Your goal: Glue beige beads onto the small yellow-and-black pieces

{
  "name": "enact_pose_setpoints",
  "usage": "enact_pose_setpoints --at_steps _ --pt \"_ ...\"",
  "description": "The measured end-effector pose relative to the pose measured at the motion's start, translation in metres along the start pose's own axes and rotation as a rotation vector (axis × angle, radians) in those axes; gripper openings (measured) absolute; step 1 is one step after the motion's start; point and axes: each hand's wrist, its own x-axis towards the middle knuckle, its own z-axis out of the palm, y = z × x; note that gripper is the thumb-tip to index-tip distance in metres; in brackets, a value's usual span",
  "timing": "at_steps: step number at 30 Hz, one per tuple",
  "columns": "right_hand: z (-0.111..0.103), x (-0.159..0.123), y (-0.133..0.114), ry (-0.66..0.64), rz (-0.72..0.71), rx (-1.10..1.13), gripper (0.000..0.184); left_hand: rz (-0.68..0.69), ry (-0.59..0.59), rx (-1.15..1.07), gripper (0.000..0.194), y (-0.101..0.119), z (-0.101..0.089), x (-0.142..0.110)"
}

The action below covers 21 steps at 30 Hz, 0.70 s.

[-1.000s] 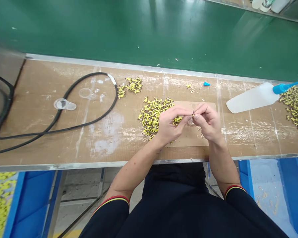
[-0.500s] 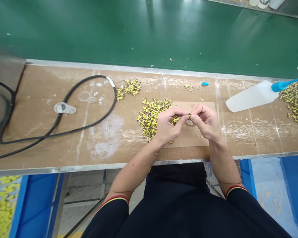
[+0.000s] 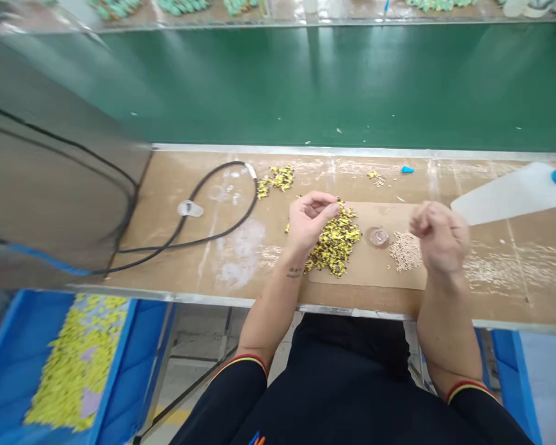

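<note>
My left hand (image 3: 309, 219) hovers with curled fingers at the top edge of a heap of small yellow-and-black parts (image 3: 335, 242), which lies on a cardboard sheet (image 3: 398, 213). Whether its fingertips hold a piece is hidden. My right hand (image 3: 440, 238) is raised in a blurred, closed fist above the sheet's right end, with nothing visible in it. Left of that fist sit a small transparent dish (image 3: 379, 237) and a heap of pale slivers (image 3: 405, 251).
A white squeeze bottle (image 3: 514, 194) with a blue nozzle lies at right. A black cable (image 3: 189, 230) loops across the wooden bench top (image 3: 241, 259) at left. A blue bin (image 3: 78, 364) of yellow parts sits below the bench; a green belt (image 3: 306, 86) runs behind.
My hands, pinched together at the middle, have moved apart. The yellow heap now lies on the cardboard, pale slivers have appeared beside the dish, and the view has swung, showing more to the left.
</note>
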Motion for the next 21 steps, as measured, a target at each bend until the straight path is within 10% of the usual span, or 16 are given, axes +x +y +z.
enact_pose_setpoints --at_steps 8,15,18,21 --pt "-0.023 0.013 0.007 0.049 -0.045 0.021 0.042 -0.019 0.269 0.903 0.004 0.011 -0.125 0.063" --pt "-0.030 0.013 0.010 0.064 -0.081 0.008 0.046 0.124 0.375 1.084 0.024 0.022 -0.135 0.077" --pt "-0.046 -0.001 0.008 0.047 -0.104 -0.033 0.043 0.175 0.368 1.127 0.032 0.032 -0.135 0.040" --pt "-0.070 -0.022 0.010 0.006 -0.108 -0.272 0.033 0.176 0.096 1.166 0.031 0.029 -0.127 -0.013"
